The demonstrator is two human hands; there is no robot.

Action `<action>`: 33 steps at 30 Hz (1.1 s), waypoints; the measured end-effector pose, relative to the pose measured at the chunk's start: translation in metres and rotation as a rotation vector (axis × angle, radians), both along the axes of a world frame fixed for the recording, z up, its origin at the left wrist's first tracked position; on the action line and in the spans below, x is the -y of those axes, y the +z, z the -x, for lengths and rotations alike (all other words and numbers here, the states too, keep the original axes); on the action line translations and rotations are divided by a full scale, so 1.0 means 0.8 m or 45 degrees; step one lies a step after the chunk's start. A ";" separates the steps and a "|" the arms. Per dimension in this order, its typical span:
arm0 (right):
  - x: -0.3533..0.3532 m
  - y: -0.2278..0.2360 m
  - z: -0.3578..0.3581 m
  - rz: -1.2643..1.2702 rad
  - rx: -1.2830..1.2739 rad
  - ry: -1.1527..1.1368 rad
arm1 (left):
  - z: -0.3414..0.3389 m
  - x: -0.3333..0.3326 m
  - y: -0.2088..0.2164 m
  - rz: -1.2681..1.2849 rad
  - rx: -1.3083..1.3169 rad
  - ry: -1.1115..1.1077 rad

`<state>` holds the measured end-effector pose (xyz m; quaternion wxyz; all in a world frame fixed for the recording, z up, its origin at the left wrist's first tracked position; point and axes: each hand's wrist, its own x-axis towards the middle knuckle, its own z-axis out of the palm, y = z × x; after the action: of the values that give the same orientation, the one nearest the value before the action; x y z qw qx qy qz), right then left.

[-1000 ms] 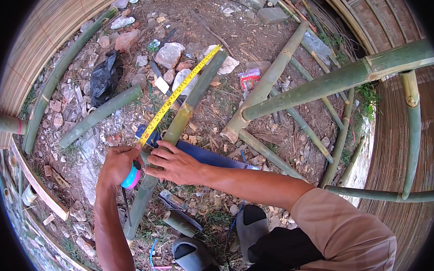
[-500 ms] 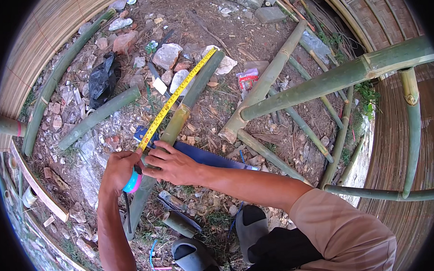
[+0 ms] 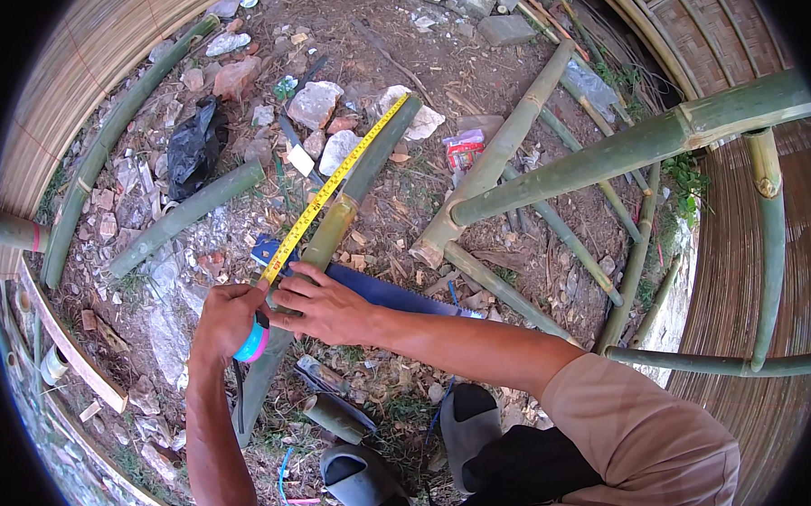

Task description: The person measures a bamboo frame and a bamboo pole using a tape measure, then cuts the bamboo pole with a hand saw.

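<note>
A green bamboo pole (image 3: 335, 224) slants from my feet toward the far middle. Along its left side runs a yellow tape measure blade (image 3: 317, 203), drawn out almost to the pole's far end. My left hand (image 3: 226, 320) is closed round the tape measure, whose blue and pink case (image 3: 252, 341) shows below the fingers. Across the pole lies my right hand (image 3: 326, 306), its fingers slightly apart and curved over the bamboo, tips close to the left hand and tape. Under the pole rests a saw with a blue handle (image 3: 263, 250) and dark blue blade (image 3: 385, 292).
A bamboo frame (image 3: 583, 168) of joined poles stands at the right. Shorter bamboo pieces (image 3: 191, 215), stones (image 3: 313, 105), a black plastic bag (image 3: 193, 149) and wood chips litter the dirt. Woven walls (image 3: 73, 96) curve round the sides. My sandals (image 3: 359, 477) are at the bottom.
Almost nothing differs: both hands keep their places on the tape measure and pole, and the view has shifted only very slightly.
</note>
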<state>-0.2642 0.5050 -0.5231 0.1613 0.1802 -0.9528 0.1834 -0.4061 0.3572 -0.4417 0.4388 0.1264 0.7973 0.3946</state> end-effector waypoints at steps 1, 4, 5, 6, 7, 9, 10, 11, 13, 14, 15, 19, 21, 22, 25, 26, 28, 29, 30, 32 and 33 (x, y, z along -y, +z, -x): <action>-0.001 0.000 -0.001 -0.002 0.001 0.001 | 0.000 0.001 -0.003 -0.002 0.001 0.001; -0.003 0.000 -0.004 0.012 0.008 0.012 | -0.004 0.005 -0.010 -0.034 0.011 -0.025; -0.001 0.001 -0.005 0.040 0.027 0.005 | -0.006 0.007 -0.006 -0.018 -0.007 -0.025; 0.001 0.000 -0.006 0.070 0.048 0.000 | -0.009 0.010 -0.003 0.001 -0.024 -0.024; 0.003 -0.001 -0.007 0.082 0.050 0.012 | -0.013 0.016 -0.005 0.013 -0.023 -0.012; 0.010 -0.007 -0.005 0.020 -0.041 0.048 | -0.023 0.039 -0.010 0.122 -0.059 -0.044; 0.016 -0.010 -0.005 0.043 -0.022 0.046 | -0.029 0.054 -0.009 0.132 -0.109 -0.077; 0.012 -0.010 -0.008 0.072 -0.027 0.041 | -0.040 0.062 -0.005 0.177 -0.081 -0.031; -0.007 0.000 -0.008 0.101 0.021 0.047 | -0.053 0.086 0.012 0.194 -0.125 -0.056; -0.011 0.011 -0.006 0.080 0.050 0.057 | -0.057 0.118 0.021 0.295 -0.103 0.010; -0.013 0.012 -0.003 -0.009 0.050 0.047 | -0.061 0.154 0.020 0.289 -0.020 0.032; -0.013 0.005 0.000 -0.030 0.004 0.070 | -0.108 0.312 0.014 0.295 0.107 0.199; -0.011 0.002 -0.003 -0.033 0.017 0.089 | -0.128 0.372 0.031 0.441 0.120 0.288; -0.011 0.003 -0.002 -0.072 0.026 0.068 | -0.135 0.406 0.026 0.492 0.049 0.253; -0.007 0.001 -0.005 -0.112 -0.044 0.073 | -0.166 0.469 0.008 0.530 -0.202 0.205; -0.011 -0.003 -0.010 -0.183 -0.026 0.061 | -0.173 0.477 0.002 0.503 -0.375 0.156; -0.011 -0.007 -0.021 -0.150 -0.067 0.030 | -0.184 0.469 -0.001 0.522 -0.261 0.291; -0.006 -0.003 -0.025 -0.097 -0.101 -0.010 | -0.190 0.464 0.001 0.557 -0.144 0.411; -0.001 0.001 -0.026 -0.084 -0.181 -0.034 | -0.195 0.461 0.002 0.571 -0.173 0.439; 0.002 0.006 -0.037 -0.121 -0.165 -0.082 | -0.200 0.465 -0.006 0.518 -0.226 0.435; 0.003 0.008 -0.042 -0.150 -0.145 -0.138 | -0.202 0.467 -0.009 0.472 -0.280 0.423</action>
<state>-0.2305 0.5026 -0.5167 0.2141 0.1477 -0.9596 0.1073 -0.2449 -0.0162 -0.4486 0.2944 -0.0464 0.9087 0.2924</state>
